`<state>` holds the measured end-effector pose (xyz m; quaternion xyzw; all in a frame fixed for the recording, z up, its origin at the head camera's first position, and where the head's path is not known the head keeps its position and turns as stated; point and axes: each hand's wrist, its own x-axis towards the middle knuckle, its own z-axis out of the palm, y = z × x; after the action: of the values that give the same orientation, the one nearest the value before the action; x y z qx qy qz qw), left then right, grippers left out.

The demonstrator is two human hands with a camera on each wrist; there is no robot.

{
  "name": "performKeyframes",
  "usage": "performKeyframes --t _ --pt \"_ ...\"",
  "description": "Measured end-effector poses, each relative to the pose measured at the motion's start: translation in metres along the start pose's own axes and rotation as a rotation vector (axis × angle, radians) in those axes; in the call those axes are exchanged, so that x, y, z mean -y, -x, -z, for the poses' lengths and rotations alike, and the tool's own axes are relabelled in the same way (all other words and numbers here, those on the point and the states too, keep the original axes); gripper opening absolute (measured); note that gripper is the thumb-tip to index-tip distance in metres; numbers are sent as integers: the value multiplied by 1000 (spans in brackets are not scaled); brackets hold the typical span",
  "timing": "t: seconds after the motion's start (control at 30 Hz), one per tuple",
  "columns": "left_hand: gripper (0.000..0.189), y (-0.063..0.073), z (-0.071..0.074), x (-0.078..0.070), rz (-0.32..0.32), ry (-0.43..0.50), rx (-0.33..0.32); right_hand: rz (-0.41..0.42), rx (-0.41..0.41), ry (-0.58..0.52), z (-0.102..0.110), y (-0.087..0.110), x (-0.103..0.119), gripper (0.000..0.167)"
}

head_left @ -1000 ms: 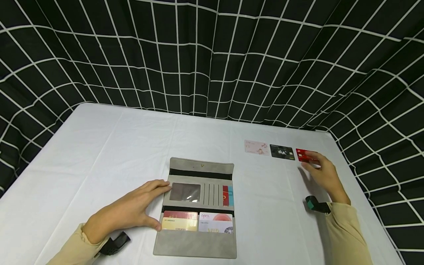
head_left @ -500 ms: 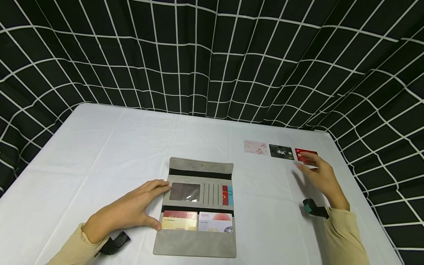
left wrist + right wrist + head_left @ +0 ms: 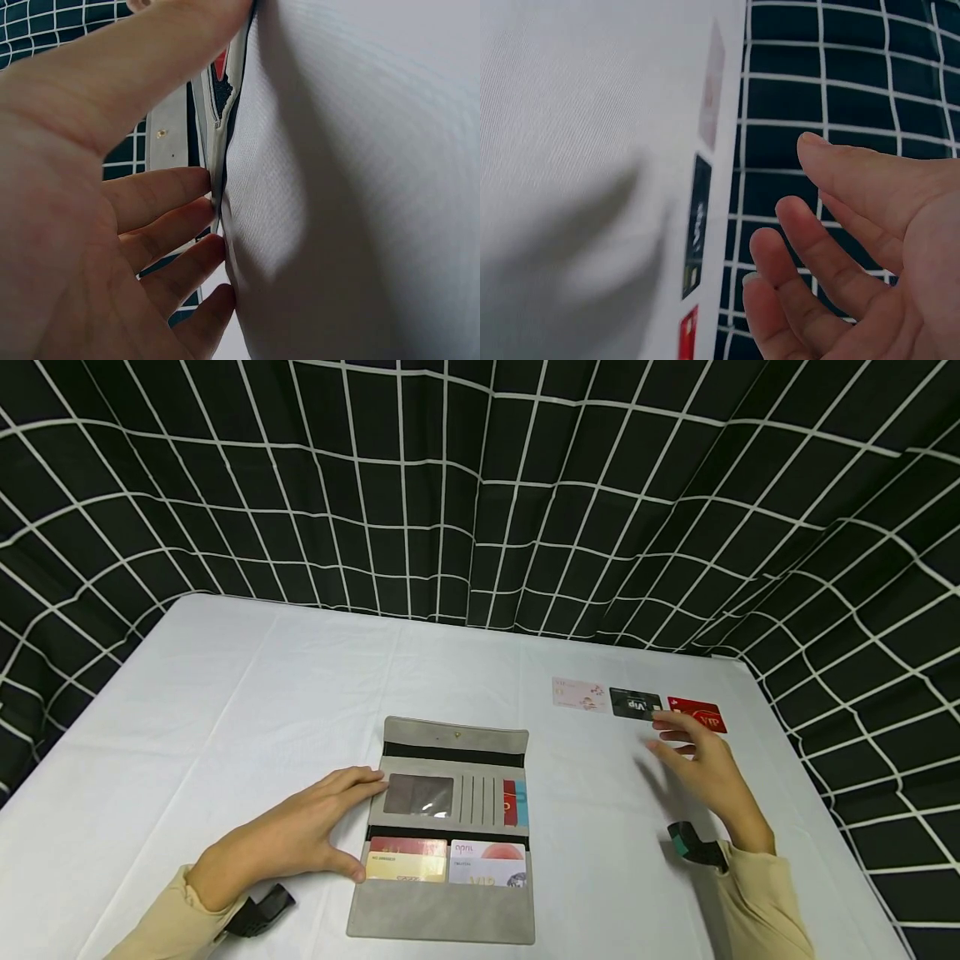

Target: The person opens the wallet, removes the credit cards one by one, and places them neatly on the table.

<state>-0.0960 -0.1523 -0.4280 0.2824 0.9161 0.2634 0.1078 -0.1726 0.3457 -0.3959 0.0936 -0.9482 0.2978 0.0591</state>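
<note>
A grey wallet (image 3: 442, 914) lies unfolded on the white table, with cards in its lower pockets and at the right of its middle panel. My left hand (image 3: 288, 835) rests against the wallet's left edge, thumb and fingertips touching it; the left wrist view shows those fingers (image 3: 169, 195) at the rim. In the air near the card row is my right hand (image 3: 701, 768), fingers loosely bent and holding nothing. A black VIP card (image 3: 633, 703) lies just beyond its fingertips. To its right is a red VIP card (image 3: 697, 714), partly covered by the hand; a pale pink card (image 3: 579, 694) lies leftmost.
A white cloth covers the table (image 3: 300, 693). Behind it and along the right side hangs a black curtain (image 3: 420, 493) with a white grid. Each wrist carries a small black device, such as the right one (image 3: 697, 845).
My right hand has moved left and nearer to me, from over the red card to beside the black card, uncovering much of the red card. The left hand and wallet have stayed put.
</note>
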Motion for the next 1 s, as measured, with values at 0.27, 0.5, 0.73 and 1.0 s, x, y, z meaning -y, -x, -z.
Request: performKeyframes --t 0.27,0.5,0.73,1.0 --pt "107 0 -1 0 -8 -3 -6 43 5 -5 -4 2 17 42" --pt "106 1 1 0 -19 2 -11 86 11 -22 -9 3 28 41" --pt "106 0 0 0 -4 0 -7 101 35 -33 -12 4 39 40" --pt "106 0 -1 1 -2 1 -8 113 109 -37 -19 6 55 41"
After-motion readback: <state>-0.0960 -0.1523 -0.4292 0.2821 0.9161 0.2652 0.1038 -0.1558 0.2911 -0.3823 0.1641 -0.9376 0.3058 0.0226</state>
